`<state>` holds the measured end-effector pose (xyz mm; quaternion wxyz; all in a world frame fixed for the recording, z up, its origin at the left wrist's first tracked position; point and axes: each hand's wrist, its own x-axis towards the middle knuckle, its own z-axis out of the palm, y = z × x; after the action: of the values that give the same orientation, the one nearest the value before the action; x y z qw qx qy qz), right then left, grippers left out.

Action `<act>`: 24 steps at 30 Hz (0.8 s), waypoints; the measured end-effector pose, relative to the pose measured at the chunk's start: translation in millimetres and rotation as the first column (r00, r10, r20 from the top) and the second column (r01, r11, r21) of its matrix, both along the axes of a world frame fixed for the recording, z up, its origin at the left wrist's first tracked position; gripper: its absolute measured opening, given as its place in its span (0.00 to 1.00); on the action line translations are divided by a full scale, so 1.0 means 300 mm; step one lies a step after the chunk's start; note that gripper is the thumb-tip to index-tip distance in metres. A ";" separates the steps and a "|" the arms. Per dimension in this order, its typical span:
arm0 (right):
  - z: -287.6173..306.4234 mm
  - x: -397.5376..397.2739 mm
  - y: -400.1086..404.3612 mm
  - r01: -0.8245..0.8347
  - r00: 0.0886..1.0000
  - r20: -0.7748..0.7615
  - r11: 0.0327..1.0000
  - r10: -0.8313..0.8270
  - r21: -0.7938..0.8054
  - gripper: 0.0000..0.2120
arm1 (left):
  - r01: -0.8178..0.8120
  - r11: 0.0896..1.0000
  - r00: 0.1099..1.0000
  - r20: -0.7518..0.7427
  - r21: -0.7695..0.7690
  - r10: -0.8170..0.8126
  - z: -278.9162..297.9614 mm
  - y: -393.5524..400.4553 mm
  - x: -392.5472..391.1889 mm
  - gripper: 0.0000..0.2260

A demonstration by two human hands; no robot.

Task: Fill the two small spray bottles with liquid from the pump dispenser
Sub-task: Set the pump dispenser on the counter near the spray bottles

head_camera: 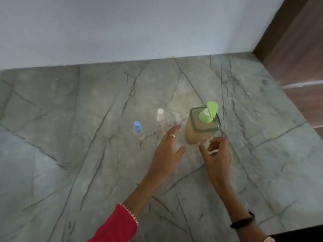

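A square clear pump dispenser [201, 131] with a green pump head and beige liquid stands on the grey marble counter [87, 137]. To its left stand two small clear spray bottles, one with a blue cap [137, 127] and one with a white cap [160, 116]. My left hand [167, 147] reaches toward the dispenser's left side with straight fingers, close to it; contact is unclear. My right hand [216, 152] is at the dispenser's near right corner, fingers loosely curled, thumb pointing at its base. Neither hand plainly grips anything. The picture is blurred.
A pale wall [122, 28] runs along the back of the counter. A dark wooden panel [297, 58] borders the counter on the right. The counter's front edge shows at the bottom right.
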<state>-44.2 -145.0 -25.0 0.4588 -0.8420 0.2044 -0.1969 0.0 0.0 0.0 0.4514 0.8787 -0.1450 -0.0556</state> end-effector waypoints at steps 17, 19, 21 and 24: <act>-0.001 0.211 -0.267 -0.559 0.829 0.102 0.816 0.549 0.150 0.39 | 0.125 0.991 0.960 0.259 -0.054 -0.107 -0.021 -0.129 0.156 0.38; -0.007 0.216 -0.274 -0.563 0.825 0.145 0.816 0.546 0.130 0.36 | 0.113 0.991 0.957 0.277 -0.076 -0.087 -0.030 -0.130 0.164 0.39; -0.010 0.223 -0.279 -0.575 0.814 0.168 0.812 0.556 0.103 0.34 | 0.102 0.987 0.958 0.281 -0.127 -0.063 -0.033 -0.130 0.172 0.39; -0.011 0.217 -0.283 -0.589 0.798 0.194 0.806 0.570 0.058 0.31 | 0.090 0.982 0.954 0.299 -0.168 -0.036 -0.039 -0.124 0.164 0.39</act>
<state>20.7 -229.8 -28.3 0.5602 -0.8166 -0.0914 -0.1045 49.1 -37.3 -11.6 0.5003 0.8276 -0.2431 0.0749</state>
